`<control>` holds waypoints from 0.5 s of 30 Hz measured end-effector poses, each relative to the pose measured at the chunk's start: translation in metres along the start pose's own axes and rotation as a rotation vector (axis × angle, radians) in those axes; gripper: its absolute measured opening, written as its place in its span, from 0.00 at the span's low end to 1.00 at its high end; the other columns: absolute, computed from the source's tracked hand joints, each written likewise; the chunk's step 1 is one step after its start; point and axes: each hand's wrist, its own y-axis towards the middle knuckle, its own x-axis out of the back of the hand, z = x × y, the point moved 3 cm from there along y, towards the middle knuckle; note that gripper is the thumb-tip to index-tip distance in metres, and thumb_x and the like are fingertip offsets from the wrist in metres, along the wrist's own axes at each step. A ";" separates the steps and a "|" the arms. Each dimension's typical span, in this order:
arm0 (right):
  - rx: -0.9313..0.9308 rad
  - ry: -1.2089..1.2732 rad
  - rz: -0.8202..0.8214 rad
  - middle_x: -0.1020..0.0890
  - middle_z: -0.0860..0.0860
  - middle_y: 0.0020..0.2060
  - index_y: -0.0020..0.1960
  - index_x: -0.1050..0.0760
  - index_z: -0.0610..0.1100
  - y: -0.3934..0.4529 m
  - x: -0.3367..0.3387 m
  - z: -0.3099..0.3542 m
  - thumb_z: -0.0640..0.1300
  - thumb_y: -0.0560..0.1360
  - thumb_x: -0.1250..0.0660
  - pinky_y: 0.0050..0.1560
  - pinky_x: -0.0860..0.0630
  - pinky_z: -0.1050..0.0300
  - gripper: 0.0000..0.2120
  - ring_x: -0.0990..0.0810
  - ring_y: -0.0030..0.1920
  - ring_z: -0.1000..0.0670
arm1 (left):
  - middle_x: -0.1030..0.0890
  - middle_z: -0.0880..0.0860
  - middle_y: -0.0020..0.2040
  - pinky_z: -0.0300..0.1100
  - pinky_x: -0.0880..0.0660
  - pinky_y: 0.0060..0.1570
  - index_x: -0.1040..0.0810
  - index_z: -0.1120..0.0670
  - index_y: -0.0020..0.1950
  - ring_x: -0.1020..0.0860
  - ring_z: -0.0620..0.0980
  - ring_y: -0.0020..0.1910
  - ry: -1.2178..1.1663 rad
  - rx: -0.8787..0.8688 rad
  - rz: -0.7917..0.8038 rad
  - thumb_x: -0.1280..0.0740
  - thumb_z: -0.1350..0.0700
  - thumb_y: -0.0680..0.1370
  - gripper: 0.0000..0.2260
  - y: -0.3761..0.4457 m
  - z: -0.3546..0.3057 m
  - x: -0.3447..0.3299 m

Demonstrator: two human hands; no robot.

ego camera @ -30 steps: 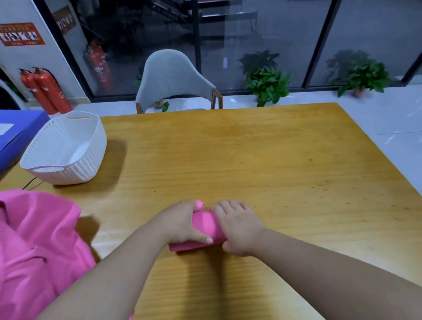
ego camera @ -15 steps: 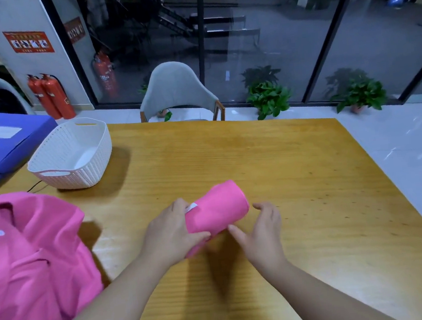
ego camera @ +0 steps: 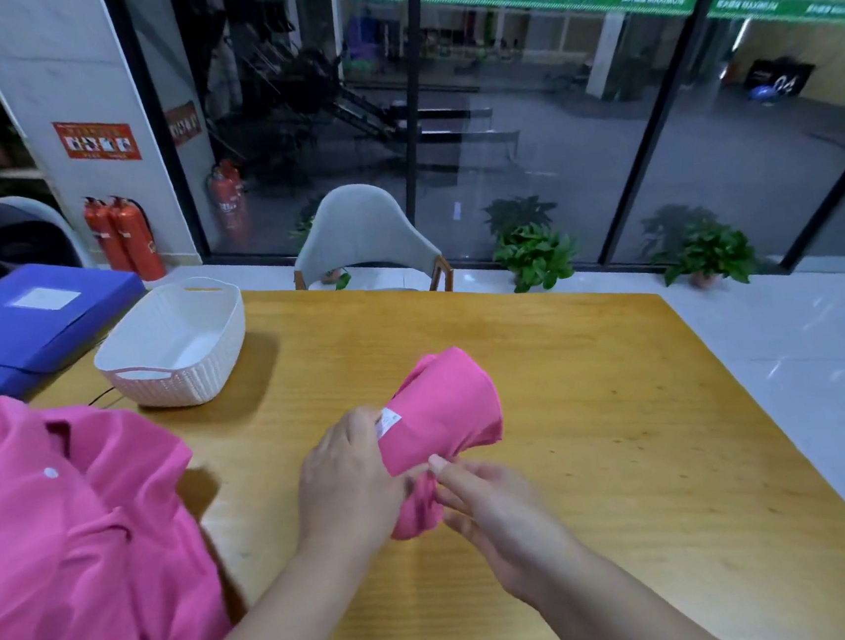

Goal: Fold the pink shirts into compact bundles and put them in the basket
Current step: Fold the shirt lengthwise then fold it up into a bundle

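Note:
A rolled pink shirt bundle (ego camera: 444, 410) is lifted above the wooden table (ego camera: 599, 406), its far end flaring open and a white label showing near my thumb. My left hand (ego camera: 347, 474) grips the bundle's left side. My right hand (ego camera: 484, 499) pinches the cloth at the bundle's near end with thumb and fingers. A white woven basket (ego camera: 174, 338) stands empty at the table's far left. A pile of loose pink shirts (ego camera: 71, 549) with a collar and a white button covers the table's near left.
A blue box folder (ego camera: 33, 321) lies left of the basket, with a thin black cable (ego camera: 102, 397) beside it. A grey chair (ego camera: 366, 237) stands at the table's far edge. Potted plants (ego camera: 532, 252) and red fire extinguishers (ego camera: 124, 240) line the glass wall.
The bundle went from lying pressed on the table under both hands to raised off it. My right hand moved from beside it to pinching its near end. The view tilted up.

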 end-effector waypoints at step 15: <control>0.068 0.284 0.101 0.20 0.48 0.38 0.51 0.23 0.43 -0.012 -0.024 0.013 0.51 0.66 0.23 0.39 0.26 0.58 0.19 0.21 0.39 0.51 | 0.25 0.47 0.31 0.40 0.33 0.23 0.27 0.54 0.42 0.24 0.51 0.30 0.081 -0.134 -0.173 0.20 0.60 0.56 0.21 -0.026 -0.033 0.013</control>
